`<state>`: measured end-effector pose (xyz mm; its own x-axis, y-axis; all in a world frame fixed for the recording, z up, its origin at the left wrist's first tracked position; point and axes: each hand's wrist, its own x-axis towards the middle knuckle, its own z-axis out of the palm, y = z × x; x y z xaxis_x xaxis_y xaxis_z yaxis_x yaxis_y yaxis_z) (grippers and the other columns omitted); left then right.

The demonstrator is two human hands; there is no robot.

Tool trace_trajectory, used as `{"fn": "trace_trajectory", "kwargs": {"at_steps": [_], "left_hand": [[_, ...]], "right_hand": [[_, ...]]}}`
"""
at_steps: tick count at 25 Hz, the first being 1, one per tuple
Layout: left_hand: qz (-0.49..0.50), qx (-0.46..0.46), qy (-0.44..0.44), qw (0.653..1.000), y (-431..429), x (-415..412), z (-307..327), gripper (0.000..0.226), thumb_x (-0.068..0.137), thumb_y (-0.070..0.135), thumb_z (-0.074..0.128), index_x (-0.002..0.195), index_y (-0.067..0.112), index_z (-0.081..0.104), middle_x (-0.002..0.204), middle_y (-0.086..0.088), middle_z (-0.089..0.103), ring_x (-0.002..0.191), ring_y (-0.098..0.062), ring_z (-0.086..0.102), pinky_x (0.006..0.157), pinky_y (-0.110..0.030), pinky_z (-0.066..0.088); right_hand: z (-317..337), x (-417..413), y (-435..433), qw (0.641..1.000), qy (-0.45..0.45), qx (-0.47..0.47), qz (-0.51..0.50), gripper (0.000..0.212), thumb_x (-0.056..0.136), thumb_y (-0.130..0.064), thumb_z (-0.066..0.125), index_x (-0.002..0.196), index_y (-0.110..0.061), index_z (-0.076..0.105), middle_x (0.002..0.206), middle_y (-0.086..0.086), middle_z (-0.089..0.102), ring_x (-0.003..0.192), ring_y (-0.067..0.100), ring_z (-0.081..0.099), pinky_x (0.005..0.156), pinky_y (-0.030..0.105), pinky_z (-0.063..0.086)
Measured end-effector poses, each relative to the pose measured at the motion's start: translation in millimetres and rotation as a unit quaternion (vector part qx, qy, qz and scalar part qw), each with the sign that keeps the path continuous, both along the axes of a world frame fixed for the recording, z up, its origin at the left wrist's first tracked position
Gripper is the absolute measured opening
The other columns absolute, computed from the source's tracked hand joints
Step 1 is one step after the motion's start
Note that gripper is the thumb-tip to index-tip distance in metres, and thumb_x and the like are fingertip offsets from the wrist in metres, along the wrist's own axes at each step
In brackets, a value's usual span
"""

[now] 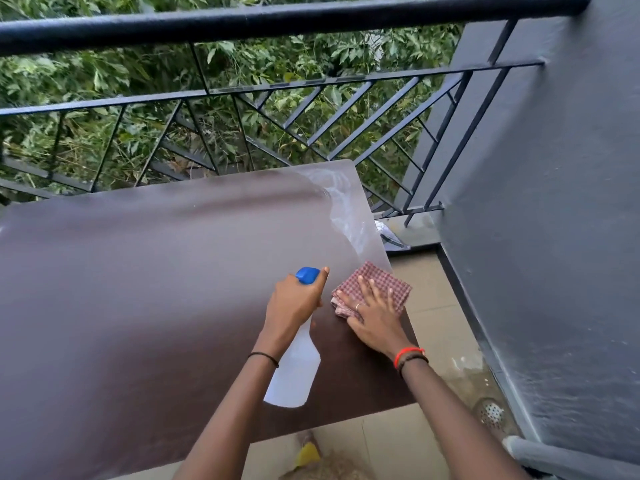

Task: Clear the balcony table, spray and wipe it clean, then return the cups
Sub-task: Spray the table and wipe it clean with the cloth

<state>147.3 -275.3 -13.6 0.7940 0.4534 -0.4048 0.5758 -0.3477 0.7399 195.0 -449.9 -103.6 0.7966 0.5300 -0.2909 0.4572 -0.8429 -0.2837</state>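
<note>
A dark brown table (138,289) fills the lower left of the view, its top bare. My left hand (294,303) grips a white spray bottle (296,372) by its neck, a finger on the blue trigger head, which points away from me over the table. My right hand (372,317) lies flat, fingers spread, on a folded red-and-white checked cloth (377,284) at the table's right edge. A pale wet sheen covers the table's far right corner. No cups are in view.
A black metal railing (277,88) runs behind the table, with green foliage beyond. A grey wall (554,237) rises on the right. Below lie beige floor tiles, a round floor drain (491,414) and a yellow object (306,455) under the near table edge.
</note>
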Motion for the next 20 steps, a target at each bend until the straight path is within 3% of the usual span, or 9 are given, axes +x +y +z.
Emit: {"fn": "trace_trajectory", "kwargs": {"at_steps": [3,7,9,12,16,20], "left_hand": [[-0.006,-0.013,-0.008,1.0,0.4,31.5,-1.2,0.063,0.086,0.062,0.048,0.073,0.003,0.065,0.069,-0.006,0.074,0.074,-0.022,0.069,0.074,-0.032,0.054],[-0.02,-0.01,-0.003,1.0,0.4,78.3,6.6,0.061,0.089,0.06,0.048,0.071,0.006,0.067,0.063,0.0,0.072,0.068,-0.016,0.067,0.067,-0.026,0.051],[-0.028,0.011,0.0,1.0,-0.1,97.7,12.5,0.063,0.088,0.061,0.049,0.073,0.003,0.069,0.06,0.001,0.07,0.062,-0.014,0.064,0.067,-0.028,0.052],[-0.019,0.045,0.001,0.999,4.7,118.8,14.8,0.069,0.084,0.067,0.047,0.08,0.001,0.067,0.072,-0.009,0.073,0.072,-0.025,0.068,0.073,-0.036,0.056],[-0.007,0.048,-0.009,0.999,14.4,130.0,15.1,0.073,0.075,0.072,0.042,0.078,0.003,0.066,0.077,-0.012,0.072,0.073,-0.03,0.069,0.076,-0.042,0.059],[0.001,0.047,-0.018,0.999,18.5,135.7,14.2,0.069,0.087,0.063,0.049,0.079,-0.002,0.069,0.074,-0.012,0.073,0.072,-0.026,0.068,0.071,-0.035,0.054]], "right_hand": [[-0.6,-15.2,3.6,0.996,-0.012,0.01,0.083,0.059,0.089,-0.036,0.039,0.143,-0.052,0.019,0.159,-0.004,-0.01,0.146,0.021,-0.014,0.114,0.048,-0.018],[-4.2,-29.3,-2.0,0.993,-0.009,0.026,0.115,0.053,0.087,-0.044,0.035,0.139,-0.041,0.038,0.158,-0.006,-0.009,0.145,0.017,-0.016,0.113,0.045,-0.017],[-5.9,-30.2,-2.3,0.992,-0.036,0.004,0.119,0.053,0.083,-0.045,0.04,0.136,-0.043,0.041,0.158,-0.004,0.001,0.147,0.02,-0.002,0.113,0.045,-0.01],[-4.2,-31.1,-0.3,0.993,-0.038,-0.002,0.109,0.059,0.077,-0.047,0.047,0.135,-0.052,0.035,0.157,-0.004,0.018,0.145,0.02,0.014,0.112,0.043,-0.002],[-8.2,-32.3,-0.1,0.994,-0.048,0.012,0.095,0.064,0.08,-0.043,0.044,0.138,-0.059,0.023,0.159,-0.006,0.011,0.146,0.019,0.008,0.112,0.046,-0.007],[-7.8,-32.3,-0.1,0.995,-0.037,0.026,0.091,0.065,0.081,-0.04,0.041,0.137,-0.063,0.017,0.159,-0.008,0.004,0.146,0.013,-0.006,0.112,0.046,-0.01]]}}
